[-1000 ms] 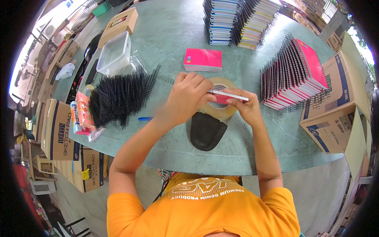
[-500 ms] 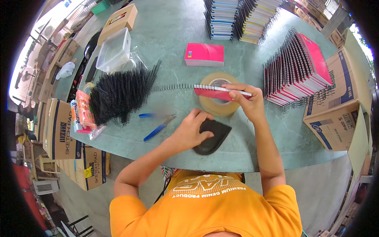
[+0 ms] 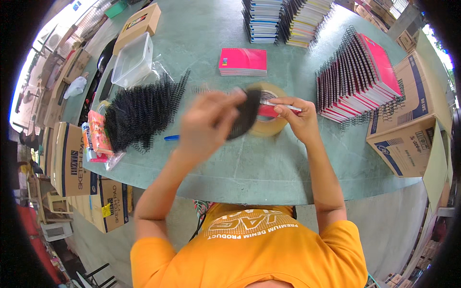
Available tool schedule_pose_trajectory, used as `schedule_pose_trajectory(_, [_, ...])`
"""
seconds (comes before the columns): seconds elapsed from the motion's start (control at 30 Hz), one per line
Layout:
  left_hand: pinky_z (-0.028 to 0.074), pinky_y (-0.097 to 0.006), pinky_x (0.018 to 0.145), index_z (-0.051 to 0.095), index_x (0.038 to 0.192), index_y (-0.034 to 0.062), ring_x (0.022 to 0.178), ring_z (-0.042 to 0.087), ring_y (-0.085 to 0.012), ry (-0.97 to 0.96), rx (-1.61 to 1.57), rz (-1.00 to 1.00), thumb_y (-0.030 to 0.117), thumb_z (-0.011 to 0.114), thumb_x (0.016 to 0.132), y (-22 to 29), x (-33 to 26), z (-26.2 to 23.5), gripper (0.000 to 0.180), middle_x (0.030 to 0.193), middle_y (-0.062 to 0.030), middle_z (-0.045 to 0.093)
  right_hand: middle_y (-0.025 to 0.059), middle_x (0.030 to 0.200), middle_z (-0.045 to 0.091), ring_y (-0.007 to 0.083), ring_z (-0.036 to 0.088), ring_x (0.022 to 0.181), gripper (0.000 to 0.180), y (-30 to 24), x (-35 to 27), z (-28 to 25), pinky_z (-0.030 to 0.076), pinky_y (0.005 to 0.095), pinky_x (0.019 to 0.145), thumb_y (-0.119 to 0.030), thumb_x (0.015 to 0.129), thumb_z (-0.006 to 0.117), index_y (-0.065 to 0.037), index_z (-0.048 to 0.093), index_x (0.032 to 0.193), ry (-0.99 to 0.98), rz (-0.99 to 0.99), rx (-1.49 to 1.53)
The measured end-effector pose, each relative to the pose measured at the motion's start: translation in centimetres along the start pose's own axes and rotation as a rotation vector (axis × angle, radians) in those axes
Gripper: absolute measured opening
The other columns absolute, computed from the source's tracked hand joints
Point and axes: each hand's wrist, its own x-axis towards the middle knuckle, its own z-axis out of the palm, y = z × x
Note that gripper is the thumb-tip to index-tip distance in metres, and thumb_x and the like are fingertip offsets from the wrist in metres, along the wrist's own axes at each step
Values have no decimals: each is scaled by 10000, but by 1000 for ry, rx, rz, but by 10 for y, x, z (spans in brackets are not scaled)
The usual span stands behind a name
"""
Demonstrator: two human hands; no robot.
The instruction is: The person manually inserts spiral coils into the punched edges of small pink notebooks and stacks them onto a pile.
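Note:
My right hand [image 3: 298,115] pinches the right end of a small pink notebook [image 3: 269,111], held on edge above a large roll of clear tape [image 3: 263,129]. In my left hand [image 3: 206,117], smeared by motion, is a dark flat pad with a rounded end [image 3: 248,113]. The pad is raised off the table in front of the notebook and hides its left part. A blurred stretch of the wire coil [image 3: 199,89] shows behind my left hand. One blue handle of the pliers [image 3: 171,138] sticks out left of my left wrist; the rest is covered.
Black spiral coils [image 3: 141,113] lie heaped at left beside a clear plastic tub [image 3: 133,60]. A pink notebook stack [image 3: 243,62] stands ahead. Coil-bound notebooks [image 3: 355,81] are piled at right by an open carton [image 3: 401,129]. More bound stacks [image 3: 261,24] stand at the far side.
My left hand has lifted the dark pad from the table up to the notebook, now covering most of the pliers and coil. My right hand still holds the notebook in about the same place.

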Motion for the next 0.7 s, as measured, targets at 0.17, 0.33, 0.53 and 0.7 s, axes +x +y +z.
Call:
schedule_pose_trajectory(0.17, [492, -293, 759, 632, 1071, 62, 850, 622, -249, 17, -44, 24, -3, 650, 754, 8, 7, 3, 324, 968, -127, 625, 68, 934, 666, 108, 595, 823, 215, 6, -1, -4, 474, 238, 755, -83, 782, 688, -7, 659, 981, -15, -27, 42])
schedule_pose_trajectory(0.33, [481, -300, 776, 630, 1055, 27, 874, 618, -219, -292, 0, -72, -13, 645, 751, 12, 2, 15, 308, 955, -110, 636, 67, 964, 659, 117, 596, 877, 247, 12, 1, -4, 467, 249, 796, -23, 770, 674, -1, 638, 1013, -39, -64, 136])
schedule_pose_trajectory(0.53, [482, -310, 765, 658, 998, 46, 850, 620, -234, -157, -25, -39, -7, 662, 723, 16, 16, 17, 280, 931, -108, 651, 59, 977, 654, 89, 568, 884, 270, 26, -3, -13, 461, 239, 783, 6, 789, 633, 22, 621, 1058, -151, 75, 4])
schedule_pose_trajectory(0.7, [489, -330, 760, 656, 1036, 111, 808, 615, -278, 80, -131, 15, 13, 668, 721, 16, 30, 16, 329, 934, -114, 639, 44, 946, 661, 88, 562, 879, 291, 14, -4, -9, 457, 246, 782, 12, 798, 609, 18, 609, 1089, -183, 39, 24])
